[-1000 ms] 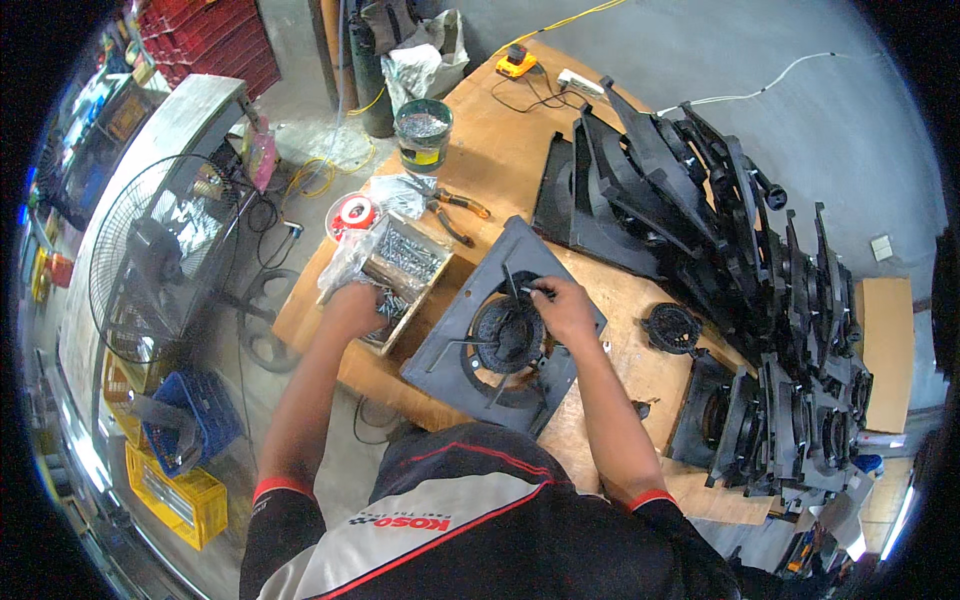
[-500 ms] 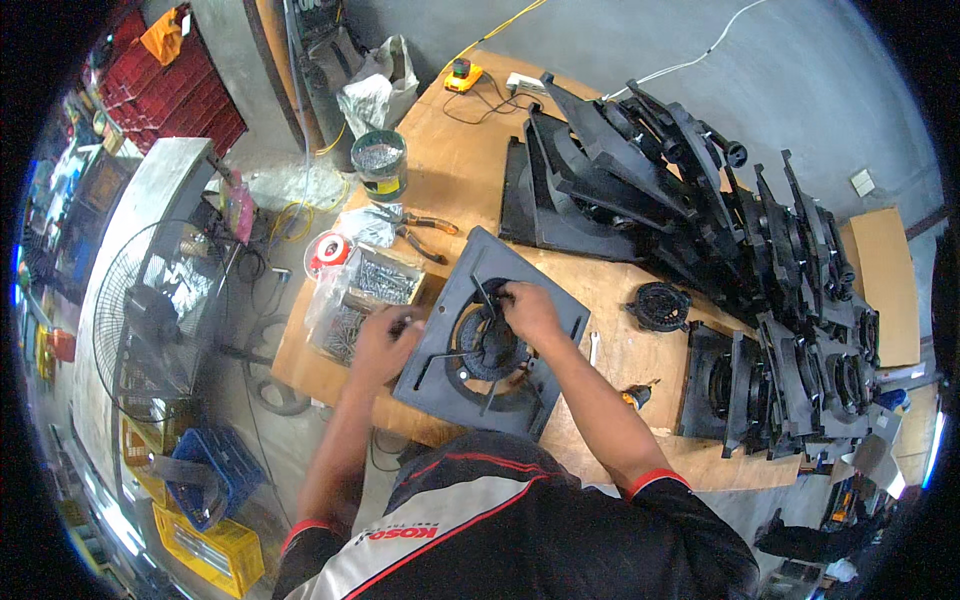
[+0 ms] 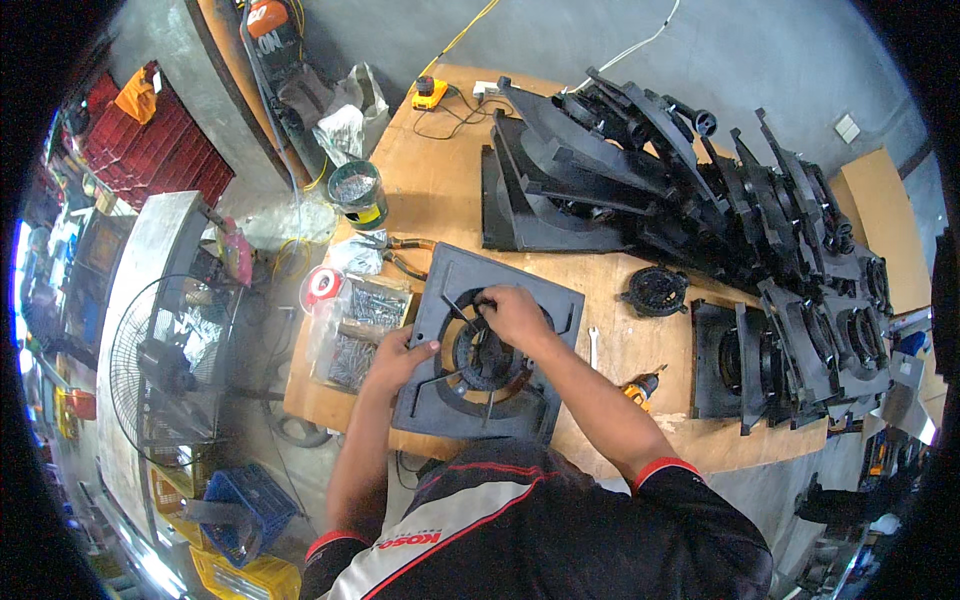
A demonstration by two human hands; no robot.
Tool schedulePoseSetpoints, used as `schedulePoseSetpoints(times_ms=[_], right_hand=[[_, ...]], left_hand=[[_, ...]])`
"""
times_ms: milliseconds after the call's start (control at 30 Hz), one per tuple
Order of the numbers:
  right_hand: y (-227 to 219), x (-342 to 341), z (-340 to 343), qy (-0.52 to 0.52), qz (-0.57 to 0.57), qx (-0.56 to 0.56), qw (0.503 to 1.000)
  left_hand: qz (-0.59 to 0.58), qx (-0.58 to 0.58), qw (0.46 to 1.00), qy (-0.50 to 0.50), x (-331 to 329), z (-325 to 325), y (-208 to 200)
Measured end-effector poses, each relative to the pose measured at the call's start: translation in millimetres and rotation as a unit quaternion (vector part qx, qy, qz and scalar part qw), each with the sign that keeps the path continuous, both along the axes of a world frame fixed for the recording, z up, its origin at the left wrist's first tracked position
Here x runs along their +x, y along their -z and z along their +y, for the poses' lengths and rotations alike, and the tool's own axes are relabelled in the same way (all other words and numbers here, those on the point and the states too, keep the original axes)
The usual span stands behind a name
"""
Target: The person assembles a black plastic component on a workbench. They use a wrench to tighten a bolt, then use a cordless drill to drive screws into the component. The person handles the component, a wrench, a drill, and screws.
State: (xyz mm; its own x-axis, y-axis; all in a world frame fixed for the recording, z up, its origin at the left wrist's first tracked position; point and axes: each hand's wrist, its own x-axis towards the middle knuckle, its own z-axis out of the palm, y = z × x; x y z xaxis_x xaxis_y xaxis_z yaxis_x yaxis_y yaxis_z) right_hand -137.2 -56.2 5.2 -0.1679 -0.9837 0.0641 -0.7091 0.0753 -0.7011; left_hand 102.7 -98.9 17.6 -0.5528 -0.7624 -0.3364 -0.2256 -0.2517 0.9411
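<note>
On the tan wooden counter (image 3: 620, 335), directly in front of the person, lies a dark grey, squarish metal stove frame (image 3: 558, 310), turned slightly askew, with a round black burner ring (image 3: 487, 365) in its central opening. The left hand (image 3: 395, 362) is at the frame's left edge, its thumb laid over the top face; whether the other fingers close beneath the edge cannot be told. The right hand (image 3: 515, 318) bends down over the upper part of the ring, its fingertips hidden, so neither their spread nor anything they may hold can be made out. The left hand seems best used as a brace, pressing evenly so that the frame does not twist, while the right works by touch with light pressure; lifting the right wrist a little would open up the view of the spot. Just left of the frame, loose silver screws (image 3: 375, 303) lie within easy reach, though an elbow or frame corner could scatter them. To the right, a silver wrench (image 3: 594, 347) and a yellow-and-black power tool (image 3: 640, 388) sit near the forearm, which should clear them. Farther off leans a row of black metal frames (image 3: 600, 165).
</note>
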Motion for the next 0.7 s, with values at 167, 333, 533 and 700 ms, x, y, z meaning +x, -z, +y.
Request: schedulePoseSetpoints(times_ms=[167, 333, 533, 700], right_hand=[[-4, 6, -6, -0.008, 0.030, 0.056, 0.998], [12, -4, -8, 0.003, 0.033, 0.042, 0.999], [6, 2, -7, 0.005, 0.054, 0.092, 0.994], [24, -3, -5, -0.002, 0.117, 0.018, 0.993]], left_hand=[[0.007, -0.014, 1.000, -0.011, 7, 0, 5], [-0.039, -0.029, 0.999, 0.005, -1, -1, -6], [0.004, -0.008, 1.000, 0.003, 0, -3, 17], [-0.017, -0.024, 0.999, -0.016, -2, -1, 16]])
